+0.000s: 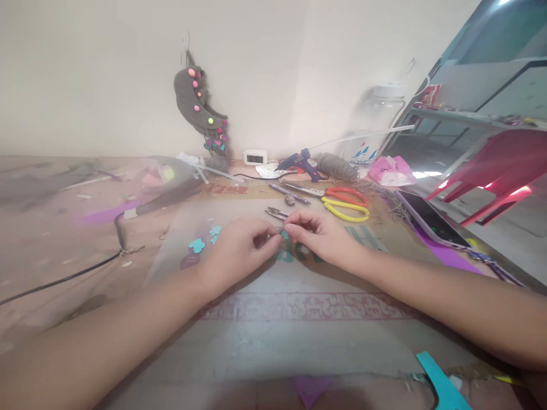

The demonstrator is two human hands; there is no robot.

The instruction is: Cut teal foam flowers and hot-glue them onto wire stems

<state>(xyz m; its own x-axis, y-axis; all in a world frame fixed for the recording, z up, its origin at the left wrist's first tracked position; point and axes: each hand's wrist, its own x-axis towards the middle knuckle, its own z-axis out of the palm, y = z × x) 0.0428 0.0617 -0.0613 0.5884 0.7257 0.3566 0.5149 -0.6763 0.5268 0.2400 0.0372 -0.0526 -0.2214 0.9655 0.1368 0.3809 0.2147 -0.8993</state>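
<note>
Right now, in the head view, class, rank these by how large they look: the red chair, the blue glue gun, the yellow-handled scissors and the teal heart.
1. red chair
2. yellow-handled scissors and blue glue gun: too alike to rank
3. teal heart, smallest though nearer the camera

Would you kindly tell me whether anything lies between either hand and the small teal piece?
Nothing visible does: the left hand and right hand both pinch the teal piece; the snips lie just beyond them.
</note>
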